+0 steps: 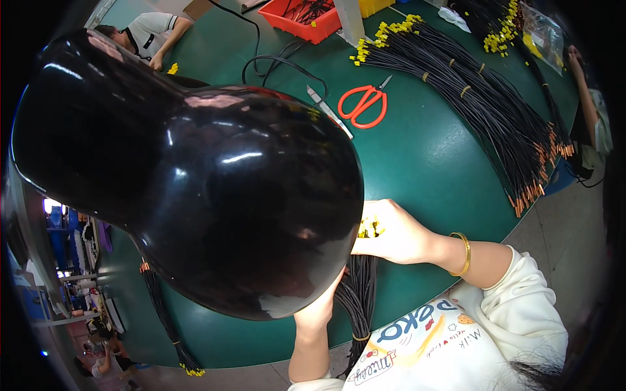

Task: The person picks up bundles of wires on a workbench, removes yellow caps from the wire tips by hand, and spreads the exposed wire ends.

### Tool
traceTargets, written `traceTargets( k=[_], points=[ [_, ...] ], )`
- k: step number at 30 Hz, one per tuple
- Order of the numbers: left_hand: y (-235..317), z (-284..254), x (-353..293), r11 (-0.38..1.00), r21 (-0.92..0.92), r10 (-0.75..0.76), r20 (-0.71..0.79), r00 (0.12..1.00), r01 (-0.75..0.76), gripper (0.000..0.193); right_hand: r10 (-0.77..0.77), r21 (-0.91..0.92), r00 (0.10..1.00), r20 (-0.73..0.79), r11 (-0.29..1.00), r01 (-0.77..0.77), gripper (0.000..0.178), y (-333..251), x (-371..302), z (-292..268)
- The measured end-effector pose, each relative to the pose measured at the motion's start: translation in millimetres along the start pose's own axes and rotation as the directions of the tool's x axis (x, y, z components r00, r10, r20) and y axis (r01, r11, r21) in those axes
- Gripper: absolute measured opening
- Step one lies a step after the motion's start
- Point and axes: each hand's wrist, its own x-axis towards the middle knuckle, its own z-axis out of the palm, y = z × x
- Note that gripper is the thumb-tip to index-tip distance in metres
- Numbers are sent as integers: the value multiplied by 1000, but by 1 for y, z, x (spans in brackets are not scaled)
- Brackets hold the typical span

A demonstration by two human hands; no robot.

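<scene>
A large glossy black rounded hood (248,195) fills the left and middle of the view and covers part of both hands. Beyond its right edge, my right hand (401,234) curls around the yellow ends (370,228) of a bundle of black cables (358,287). Its fingertips are partly hidden. Just below the hood shows the lower part of my left hand (318,311), beside the same bundle; its fingers are out of sight. A tie circles the bundle lower down, near my shirt.
Red-handled scissors (363,107) and a utility knife (329,112) lie on the green table (430,163). Tied black cables (466,91) with yellow and copper ends lie at the right. Another bundle (168,322) rests at the left. A red bin (303,19) stands at the back. Other people sit around the table.
</scene>
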Motion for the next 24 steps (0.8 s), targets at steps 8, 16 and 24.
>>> traceTargets(
  k=[8,16,24],
  points=[
    [4,0,-2,991,-131,-26,10,1000,27,7,-25,145,1000,-4,989,25,23,0,0,6],
    [9,11,0,997,-74,40,31,999,-38,11,-74,9,992,100,997,74,19,2,1,0],
    [3,1,-1,991,55,124,14,992,-125,7,-52,23,991,-120,998,56,17,6,0,7]
  ],
)
